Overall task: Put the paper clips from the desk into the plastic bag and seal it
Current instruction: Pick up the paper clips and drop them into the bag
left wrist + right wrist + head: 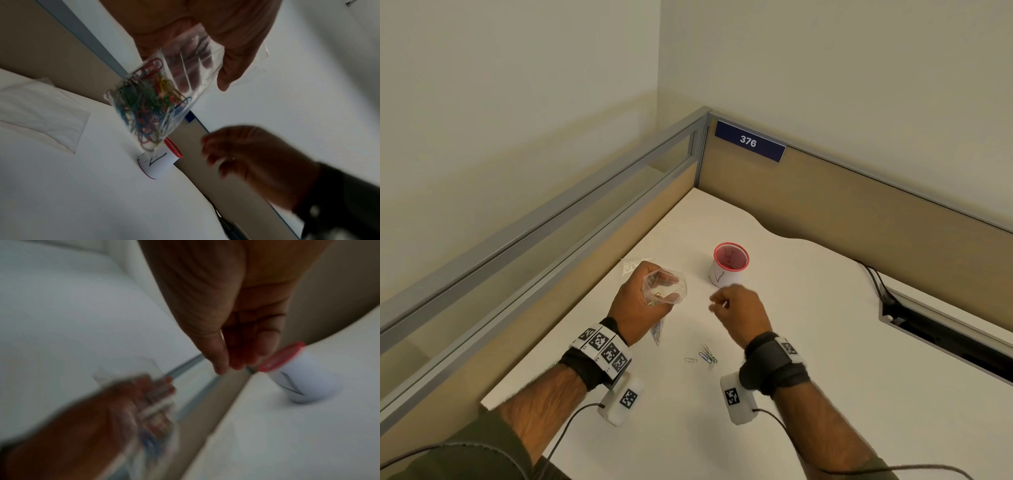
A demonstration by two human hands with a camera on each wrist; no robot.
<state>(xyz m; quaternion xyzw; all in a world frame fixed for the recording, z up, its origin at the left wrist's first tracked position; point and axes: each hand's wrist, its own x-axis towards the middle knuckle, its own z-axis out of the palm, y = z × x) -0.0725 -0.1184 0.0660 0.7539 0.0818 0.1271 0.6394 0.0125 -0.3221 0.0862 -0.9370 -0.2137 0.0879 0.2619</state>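
Note:
My left hand holds a clear plastic bag above the desk, thumb and fingers curled round its upper part. In the left wrist view the bag hangs with its bottom full of coloured paper clips. My right hand hovers just right of the bag's mouth, fingers loosely bent. The blurred right wrist view shows nothing between the fingertips. Several loose paper clips lie on the white desk below and between the hands.
A white cup with a red rim stands behind the right hand. A second clear bag lies flat behind the left hand. Beige partitions close the corner. A cable slot opens in the desk at right.

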